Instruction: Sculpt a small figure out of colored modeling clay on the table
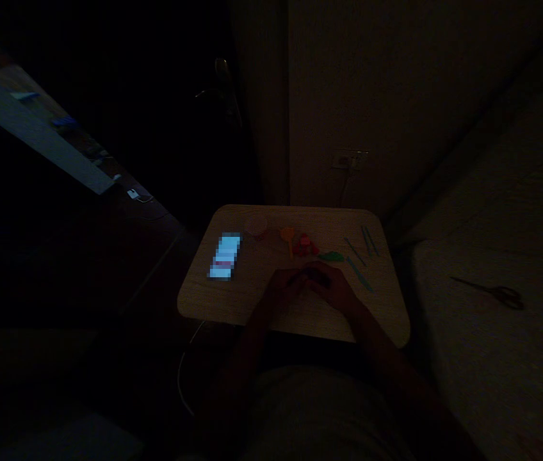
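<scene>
Both hands meet over the front middle of a small wooden table (247, 301). My left hand (285, 283) and my right hand (333, 287) have their fingers closed around a small dark object (317, 276). Its kind is lost in the dim light. Just beyond the fingers lie a red moulded piece (305, 243), an orange scoop-like tool (288, 238) and a green piece (332, 256). Off to the right of my right hand rests a flat teal tool (360, 274), with several thin sticks (370, 240) behind it.
A lit phone (225, 256) lies on the table's left side, near a clear round container (256, 225) at the back. Scissors (492, 292) are on the pale surface to the right. A wall socket (349, 159) with a cord is behind the table. A door handle (223, 96) shows back left.
</scene>
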A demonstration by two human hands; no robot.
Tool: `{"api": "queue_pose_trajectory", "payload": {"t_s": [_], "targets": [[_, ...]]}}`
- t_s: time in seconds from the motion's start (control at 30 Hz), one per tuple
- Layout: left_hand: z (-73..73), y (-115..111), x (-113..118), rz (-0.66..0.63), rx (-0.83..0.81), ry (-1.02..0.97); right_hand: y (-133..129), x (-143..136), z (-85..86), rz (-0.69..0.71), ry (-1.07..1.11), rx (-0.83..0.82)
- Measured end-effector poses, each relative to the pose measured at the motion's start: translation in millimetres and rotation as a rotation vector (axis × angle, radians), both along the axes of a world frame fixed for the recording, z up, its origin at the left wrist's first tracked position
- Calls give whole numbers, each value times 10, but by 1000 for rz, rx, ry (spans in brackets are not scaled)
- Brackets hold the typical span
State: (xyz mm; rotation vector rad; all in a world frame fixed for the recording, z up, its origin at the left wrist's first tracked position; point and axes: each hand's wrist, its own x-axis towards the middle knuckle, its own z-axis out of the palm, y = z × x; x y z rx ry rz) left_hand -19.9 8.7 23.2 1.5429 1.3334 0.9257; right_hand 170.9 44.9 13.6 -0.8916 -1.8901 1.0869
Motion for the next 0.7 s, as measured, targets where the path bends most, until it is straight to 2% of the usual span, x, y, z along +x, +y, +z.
{"api": "queue_pose_trajectory", "payload": {"t_s": [0.2,0.43,0.57,0.7], "targets": [[-14,-12,-11,-45,42,34,4,-1,2,-37,-37,-2],[-6,-32,-8,-21,59,185,21,-5,16,-32,-100,14],[19,-22,-3,-55,59,147,36,-13,15,-38,-133,34],[46,-20,4,-20,20,100,23,-20,19,-83,-121,46]]}}
